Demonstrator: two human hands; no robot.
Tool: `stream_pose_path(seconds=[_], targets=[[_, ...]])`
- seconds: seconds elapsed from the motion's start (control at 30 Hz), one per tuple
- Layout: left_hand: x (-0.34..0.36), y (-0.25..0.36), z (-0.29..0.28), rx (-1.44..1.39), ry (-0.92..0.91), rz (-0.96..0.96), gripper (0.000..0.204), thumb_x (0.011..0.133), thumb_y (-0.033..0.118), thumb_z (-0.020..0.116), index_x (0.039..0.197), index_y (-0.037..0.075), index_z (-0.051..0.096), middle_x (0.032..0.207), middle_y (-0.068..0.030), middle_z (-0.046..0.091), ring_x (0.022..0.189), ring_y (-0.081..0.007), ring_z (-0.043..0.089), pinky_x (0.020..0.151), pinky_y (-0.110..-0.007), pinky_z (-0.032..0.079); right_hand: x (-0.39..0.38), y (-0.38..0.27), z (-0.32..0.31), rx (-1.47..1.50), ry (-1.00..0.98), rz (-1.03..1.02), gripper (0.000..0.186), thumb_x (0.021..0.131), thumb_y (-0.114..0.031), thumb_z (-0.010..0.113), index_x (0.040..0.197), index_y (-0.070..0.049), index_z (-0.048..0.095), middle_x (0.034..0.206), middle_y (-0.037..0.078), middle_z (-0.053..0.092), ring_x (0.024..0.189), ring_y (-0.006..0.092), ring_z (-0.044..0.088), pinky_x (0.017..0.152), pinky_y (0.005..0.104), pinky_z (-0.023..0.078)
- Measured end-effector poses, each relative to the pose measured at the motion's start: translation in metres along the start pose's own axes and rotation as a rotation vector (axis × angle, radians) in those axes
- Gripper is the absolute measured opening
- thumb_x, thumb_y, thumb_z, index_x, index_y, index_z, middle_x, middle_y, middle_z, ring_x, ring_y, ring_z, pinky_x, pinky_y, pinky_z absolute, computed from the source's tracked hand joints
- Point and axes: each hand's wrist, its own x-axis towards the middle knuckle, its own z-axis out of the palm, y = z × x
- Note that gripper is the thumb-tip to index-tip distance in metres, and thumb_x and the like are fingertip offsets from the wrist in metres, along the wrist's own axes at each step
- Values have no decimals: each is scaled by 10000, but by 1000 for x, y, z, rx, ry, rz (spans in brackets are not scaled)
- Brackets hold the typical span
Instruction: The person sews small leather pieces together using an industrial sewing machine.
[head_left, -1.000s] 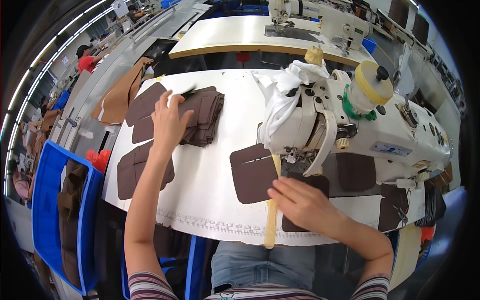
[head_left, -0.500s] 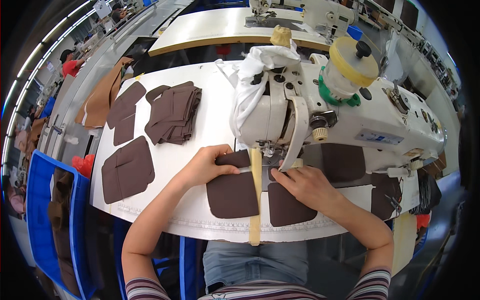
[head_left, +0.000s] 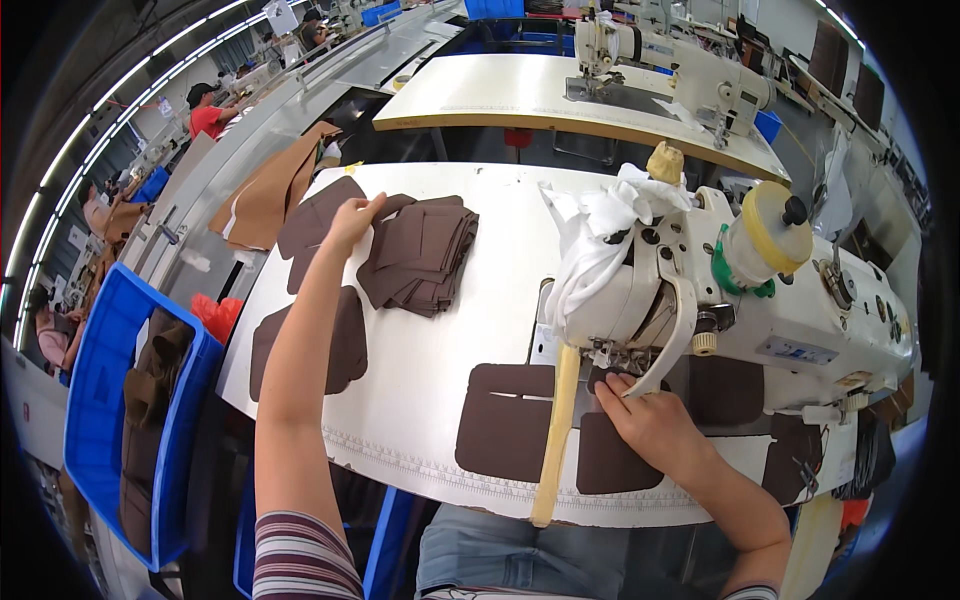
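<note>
My left hand [head_left: 354,220] is stretched to the far left of the sewing table, fingers extended between a brown fabric panel [head_left: 312,222] and the stack of brown panels [head_left: 425,250]. Whether its fingertips touch the fabric is hard to make out. At the sewing machine [head_left: 625,300], my right hand [head_left: 648,418] has its fingers closed on a brown fabric piece [head_left: 612,458] beside the presser foot. Left of the needle area lies another brown piece [head_left: 505,432] with a slit across it, untouched. A yellowish strip [head_left: 556,440] runs from the machine to the table's front edge.
Another brown panel [head_left: 352,340] lies under my left forearm. Beyond the table's left edge stand a blue bin [head_left: 190,430] holding brown material and a red plastic bag [head_left: 217,316]. A second white sewing table [head_left: 500,95] is behind. Small snips [head_left: 806,472] lie at the right.
My left hand has let go of the slit brown piece by the needle and reached to the far left. My right hand stays by the presser foot. The view has shifted leftward.
</note>
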Motion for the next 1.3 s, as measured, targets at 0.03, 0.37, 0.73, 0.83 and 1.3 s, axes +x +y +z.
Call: stream_pose_path(seconds=[0.03, 0.37, 0.73, 0.83, 1.3], targets=[[5, -8, 10, -82, -18, 129, 598, 875, 484, 648, 1154, -44, 630, 1085, -145, 670, 1011, -205, 629, 876, -323, 471, 0, 0, -1, 7, 8, -4, 309, 813, -56, 604, 1115, -3, 638, 1100, 146, 667, 990, 268, 680, 745, 317, 586], [36, 17, 27, 192, -263, 158, 342, 857, 321, 661, 1059, 53, 727, 1003, -163, 710, 942, -281, 665, 859, -370, 501, -4, 7, 9, 75, 11, 55, 330, 778, -3, 589, 1103, -18, 645, 1042, 121, 689, 868, 255, 699, 669, 335, 580], [4, 27, 65, 370, -239, 578, 371, 955, 370, 537, 1015, 34, 684, 1092, -210, 610, 1048, -336, 554, 959, -387, 414, -5, 6, 20, 60, 266, 17, 274, 703, 8, 648, 971, -26, 698, 981, 100, 711, 855, 249, 700, 718, 337, 575], [-32, 35, 59, 518, 61, 806, 375, 907, 421, 587, 1104, 112, 666, 1215, -132, 567, 1213, -338, 442, 1009, -462, 361, -3, 4, 22, 61, 282, 7, 283, 721, -18, 643, 1000, -20, 692, 998, 101, 703, 895, 237, 693, 710, 333, 572], [-278, 44, 66, 444, -457, 1242, 369, 732, 2, 686, 1096, -10, 629, 1109, -112, 656, 1032, -254, 625, 780, -339, 564, 9, 12, 30, -22, 273, -16, 296, 748, -43, 653, 1044, -27, 669, 897, 76, 665, 699, 192, 623, 615, 306, 555]])
